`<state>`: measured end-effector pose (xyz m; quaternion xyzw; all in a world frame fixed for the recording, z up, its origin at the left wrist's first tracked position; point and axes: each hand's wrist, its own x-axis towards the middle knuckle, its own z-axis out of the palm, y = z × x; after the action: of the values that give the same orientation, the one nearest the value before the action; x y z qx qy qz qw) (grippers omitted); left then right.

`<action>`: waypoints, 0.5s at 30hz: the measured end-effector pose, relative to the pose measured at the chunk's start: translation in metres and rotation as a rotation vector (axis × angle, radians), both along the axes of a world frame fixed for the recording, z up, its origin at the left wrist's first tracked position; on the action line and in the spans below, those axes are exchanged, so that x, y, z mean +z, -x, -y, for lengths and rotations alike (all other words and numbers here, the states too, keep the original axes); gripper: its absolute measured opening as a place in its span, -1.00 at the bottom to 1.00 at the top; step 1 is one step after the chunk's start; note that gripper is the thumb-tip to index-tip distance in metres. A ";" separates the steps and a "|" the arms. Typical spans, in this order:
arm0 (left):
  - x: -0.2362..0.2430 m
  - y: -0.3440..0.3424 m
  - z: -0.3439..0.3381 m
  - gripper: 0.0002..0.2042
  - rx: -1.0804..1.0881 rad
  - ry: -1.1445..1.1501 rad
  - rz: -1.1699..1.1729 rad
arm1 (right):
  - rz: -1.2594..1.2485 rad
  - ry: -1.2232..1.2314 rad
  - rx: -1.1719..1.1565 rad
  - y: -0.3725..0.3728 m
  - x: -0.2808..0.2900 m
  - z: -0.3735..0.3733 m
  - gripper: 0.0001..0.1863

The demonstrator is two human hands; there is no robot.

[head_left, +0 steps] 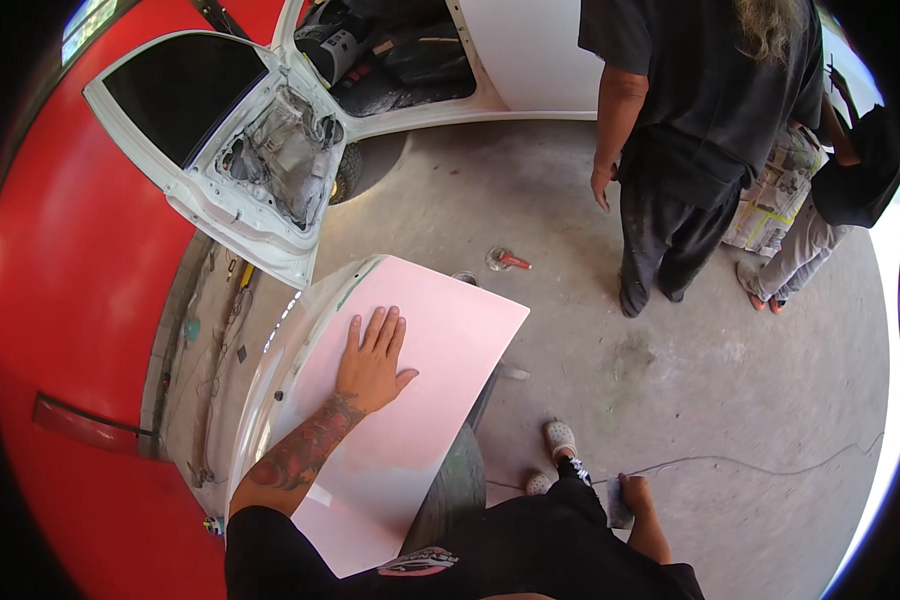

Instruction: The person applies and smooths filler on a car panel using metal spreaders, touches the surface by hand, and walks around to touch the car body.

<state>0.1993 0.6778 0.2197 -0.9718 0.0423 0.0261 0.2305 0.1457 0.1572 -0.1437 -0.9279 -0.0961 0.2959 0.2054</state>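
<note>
Pink panel (438, 335), on which we see the left hand (370, 372) lying flat and outspread; away from it, our right hand (635, 490) clasps a flat grey piece (619, 514).

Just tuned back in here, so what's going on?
The person's left hand is spread flat, palm down, on a large pink-and-white panel. Their right hand is off to the panel's right, holding a small greyish piece; what it is, I can't tell. Beyond the panel, a white car door stands open, and a co-worker in dark clothes stands at the upper right.
</note>
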 end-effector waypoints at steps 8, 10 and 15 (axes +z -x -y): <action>-0.018 -0.083 -0.011 -0.21 0.021 -0.019 0.131 | -0.146 -0.105 -0.375 0.002 -0.005 0.006 -0.45; -0.021 -0.091 -0.012 -0.21 0.045 -0.011 0.140 | -0.166 -0.100 -0.412 0.003 -0.005 0.007 -0.46; -0.023 -0.082 -0.010 -0.21 0.043 -0.010 0.144 | -0.206 -0.118 -0.518 0.000 0.021 0.000 -0.47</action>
<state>0.2818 0.6880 0.1968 -0.9707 0.0047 -0.0390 0.2371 0.1459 0.1569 -0.1231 -0.8731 0.1486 0.3202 0.3364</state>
